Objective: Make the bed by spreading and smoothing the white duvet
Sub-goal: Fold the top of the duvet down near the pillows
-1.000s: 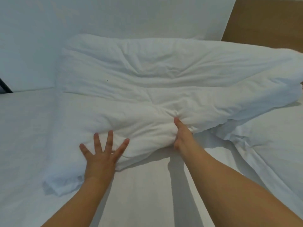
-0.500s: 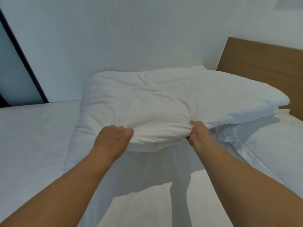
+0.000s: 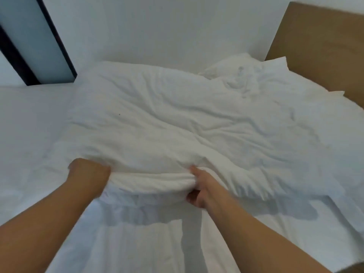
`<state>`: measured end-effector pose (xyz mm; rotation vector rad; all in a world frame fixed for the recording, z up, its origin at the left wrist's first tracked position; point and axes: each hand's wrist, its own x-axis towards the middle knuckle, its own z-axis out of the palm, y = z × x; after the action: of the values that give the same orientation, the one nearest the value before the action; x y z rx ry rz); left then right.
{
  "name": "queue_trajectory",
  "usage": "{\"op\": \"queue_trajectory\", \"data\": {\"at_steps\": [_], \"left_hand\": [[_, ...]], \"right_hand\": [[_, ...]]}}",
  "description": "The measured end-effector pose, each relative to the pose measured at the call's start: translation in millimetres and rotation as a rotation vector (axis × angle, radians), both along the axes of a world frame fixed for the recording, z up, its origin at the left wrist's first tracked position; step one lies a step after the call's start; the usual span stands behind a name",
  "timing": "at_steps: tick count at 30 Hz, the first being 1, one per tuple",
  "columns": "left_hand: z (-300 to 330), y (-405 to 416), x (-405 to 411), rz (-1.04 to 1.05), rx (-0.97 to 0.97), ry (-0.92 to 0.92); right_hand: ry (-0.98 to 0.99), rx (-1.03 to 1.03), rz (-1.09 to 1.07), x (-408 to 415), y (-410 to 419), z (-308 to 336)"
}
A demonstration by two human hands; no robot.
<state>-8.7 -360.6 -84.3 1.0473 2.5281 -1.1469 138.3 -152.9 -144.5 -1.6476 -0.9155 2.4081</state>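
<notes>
A person's left hand (image 3: pixel 89 173) and right hand (image 3: pixel 201 189) gripped the near edge of the rumpled white fabric duvet (image 3: pixel 177 131), which had dropped back onto the white mattress (image 3: pixel 29 125) (lifted a half-second earlier), leaving spreading unfinished.

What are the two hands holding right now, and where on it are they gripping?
Both hands grip the white duvet along its bunched near edge: the left hand at the left, the right hand further right.
</notes>
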Motion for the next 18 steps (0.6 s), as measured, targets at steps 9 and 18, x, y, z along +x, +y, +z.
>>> {"op": "queue_trajectory", "data": {"at_steps": [9,18], "left_hand": [[-66,90,185,-0.106,0.377,-0.142],[14,252,182,-0.28,0.438,-0.164]], "right_hand": [[0.051,0.091,-0.175,159,58,1],[-0.006,0.218,-0.358,204,176,22]]}}
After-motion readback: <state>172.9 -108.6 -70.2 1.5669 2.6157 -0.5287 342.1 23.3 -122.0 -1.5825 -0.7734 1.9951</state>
